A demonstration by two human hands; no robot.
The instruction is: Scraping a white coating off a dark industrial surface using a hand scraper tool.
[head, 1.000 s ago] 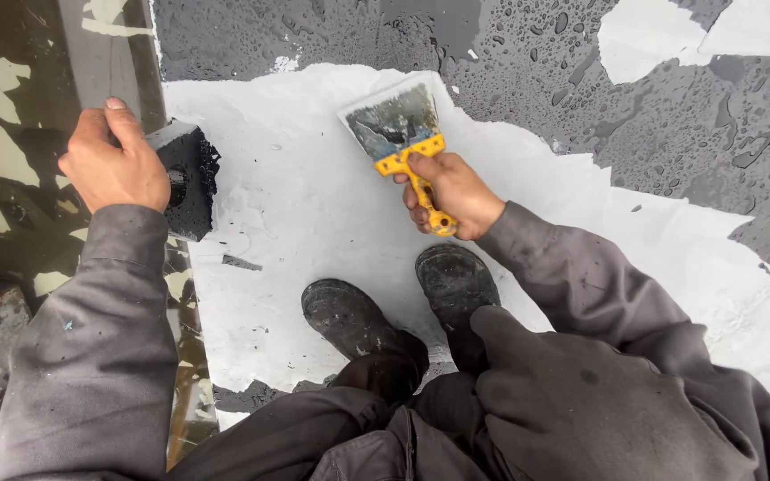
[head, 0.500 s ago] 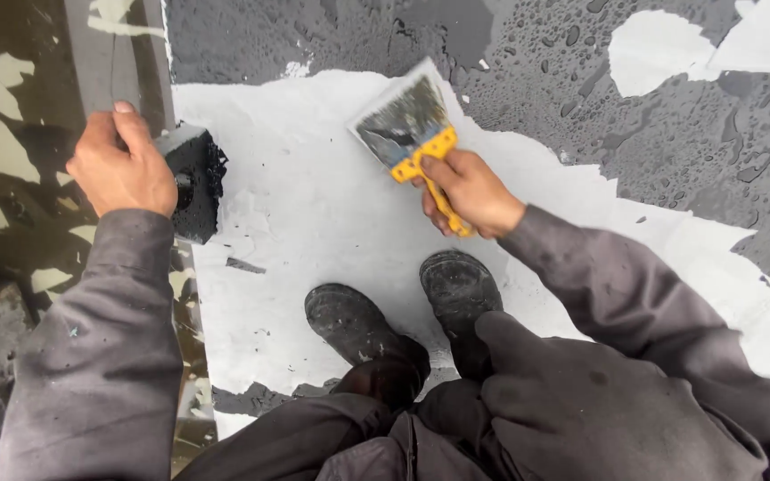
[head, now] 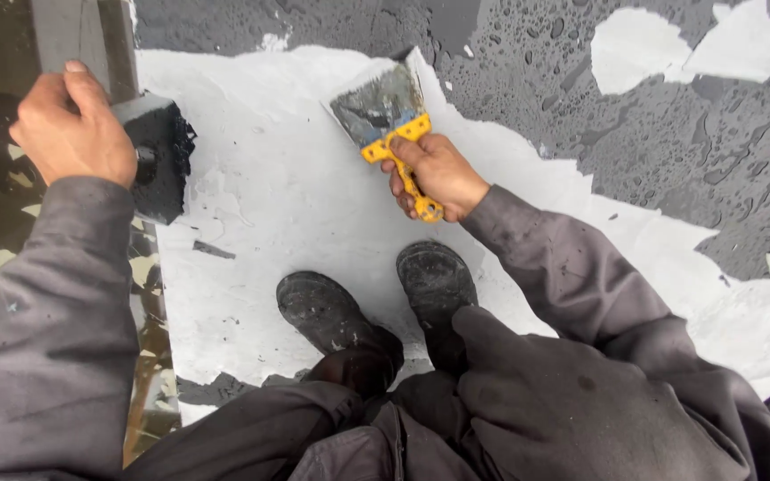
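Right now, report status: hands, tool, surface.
Right hand grips yellow-handled scraper, blade at edge of wet dark coating. Left hand holds black block. Boots on white patch.

An outdoor work site, likely a flat roof: beyond the fingers (head: 407, 156) lies dark coating (head: 652, 134) beaded with water drops, white stripped surface (head: 287, 196) beneath them, and grimy work boots (head: 331, 312) nearer the body.

Surface: wet dark grey floor (head: 652, 134), beaded w/ water, upper right of frame. White coating patch (head: 278, 205) covers centre, ragged edges; smaller white patches (head: 643, 53) top right. Two dark boots (head: 376, 312) stand on white area, lower centre.
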